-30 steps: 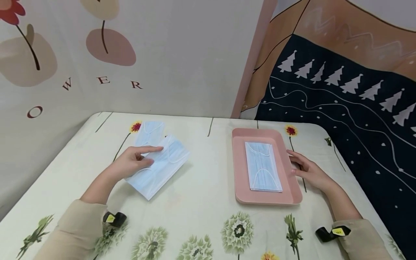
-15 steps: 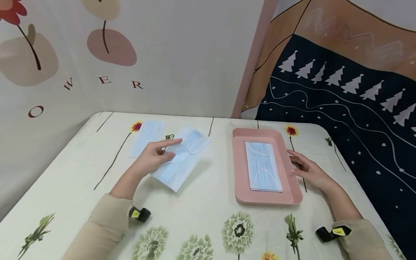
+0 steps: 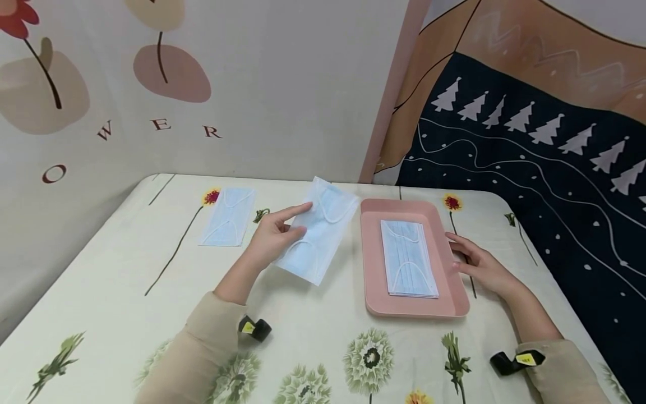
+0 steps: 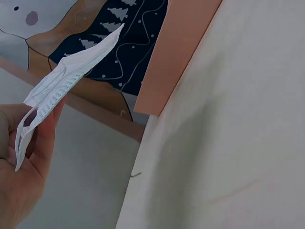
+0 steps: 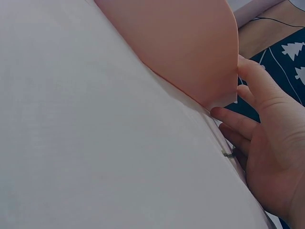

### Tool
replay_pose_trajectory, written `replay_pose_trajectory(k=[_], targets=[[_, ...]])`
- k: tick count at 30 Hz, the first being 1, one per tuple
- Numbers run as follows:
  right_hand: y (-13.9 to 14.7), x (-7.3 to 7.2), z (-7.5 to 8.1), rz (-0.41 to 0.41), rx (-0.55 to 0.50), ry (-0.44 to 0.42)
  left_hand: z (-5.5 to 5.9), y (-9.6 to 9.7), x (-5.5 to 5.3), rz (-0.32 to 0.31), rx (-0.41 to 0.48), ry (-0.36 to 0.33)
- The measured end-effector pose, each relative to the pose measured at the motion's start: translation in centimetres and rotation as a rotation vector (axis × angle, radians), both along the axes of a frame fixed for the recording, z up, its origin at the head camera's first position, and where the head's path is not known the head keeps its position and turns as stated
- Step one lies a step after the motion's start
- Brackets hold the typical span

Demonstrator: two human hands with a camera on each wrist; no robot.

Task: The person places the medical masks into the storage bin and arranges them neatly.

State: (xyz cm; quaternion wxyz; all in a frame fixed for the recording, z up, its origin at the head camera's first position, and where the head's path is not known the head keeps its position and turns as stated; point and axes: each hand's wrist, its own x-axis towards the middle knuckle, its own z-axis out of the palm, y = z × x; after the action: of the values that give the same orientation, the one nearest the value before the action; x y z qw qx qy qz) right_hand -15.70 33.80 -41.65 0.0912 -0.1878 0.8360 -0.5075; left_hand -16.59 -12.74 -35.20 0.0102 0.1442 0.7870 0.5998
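In the head view my left hand (image 3: 270, 241) pinches a light blue face mask (image 3: 325, 230) between thumb and fingers, tilted above the table just left of the pink tray (image 3: 374, 303). The left wrist view catches this held mask (image 4: 71, 71) nearly edge-on. Inside the tray lie folded face masks (image 3: 410, 258), seemingly stacked, ear loops on top. Another face mask (image 3: 229, 217) lies flat on the table at the back left. My right hand (image 3: 481, 268) rests against the tray's right side, its fingers relaxed; the right wrist view shows fingertips at the tray wall (image 5: 190, 52).
A white flower-print cloth (image 3: 303, 336) covers the table. Behind it hang a pale wall cloth (image 3: 303, 101) and a dark panel with white trees (image 3: 530, 151). Small black devices with yellow labels sit at both cuffs.
My left hand has moved right with the held mask, from over the mask at the back left to beside the tray, uncovering that mask. The right hand and tray have stayed put.
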Motion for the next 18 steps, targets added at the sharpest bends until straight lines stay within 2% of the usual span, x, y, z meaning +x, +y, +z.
replay_pose_trajectory(k=[12,18], targets=[[0.1,0.0,-0.1,0.031,-0.038,0.024,-0.3,6.0,0.0,0.035,0.231,-0.047],[0.1,0.1,-0.1,0.021,-0.023,0.02,-0.4,8.9,0.3,0.068,0.26,-0.048]])
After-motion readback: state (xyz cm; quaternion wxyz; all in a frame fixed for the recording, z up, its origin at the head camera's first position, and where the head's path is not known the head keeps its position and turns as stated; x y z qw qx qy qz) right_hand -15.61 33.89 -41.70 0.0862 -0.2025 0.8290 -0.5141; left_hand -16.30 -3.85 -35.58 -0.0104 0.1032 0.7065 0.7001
